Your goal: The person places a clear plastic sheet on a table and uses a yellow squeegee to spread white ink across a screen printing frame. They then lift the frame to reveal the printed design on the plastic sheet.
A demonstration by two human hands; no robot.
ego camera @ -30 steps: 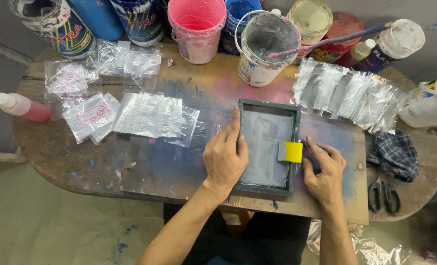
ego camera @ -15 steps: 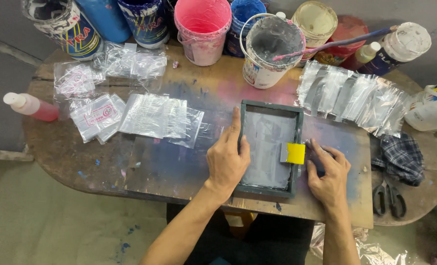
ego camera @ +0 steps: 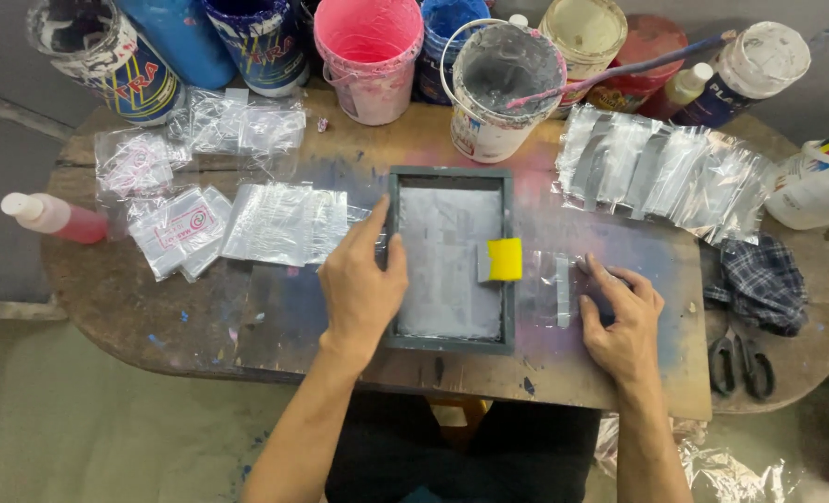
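head view: left hand point(ego camera: 360, 284) lies spread on the grey screen frame point(ego camera: 449, 258) mid-worktop, grip flat, pinching nothing. right hand point(ego camera: 622, 321) presses a clear bag point(ego camera: 552, 284) just beside it. printing looks underway; next likely needs the yellow squeegee point(ego camera: 503, 259).

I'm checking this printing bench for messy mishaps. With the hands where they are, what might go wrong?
1. The left hand presses only the left rail of the screen frame; it might shift and smear.
2. The yellow squeegee rests on the right rail and may slip off.
3. The right hand is flattening a clear bag on paint-stained tabletop; stains might transfer.
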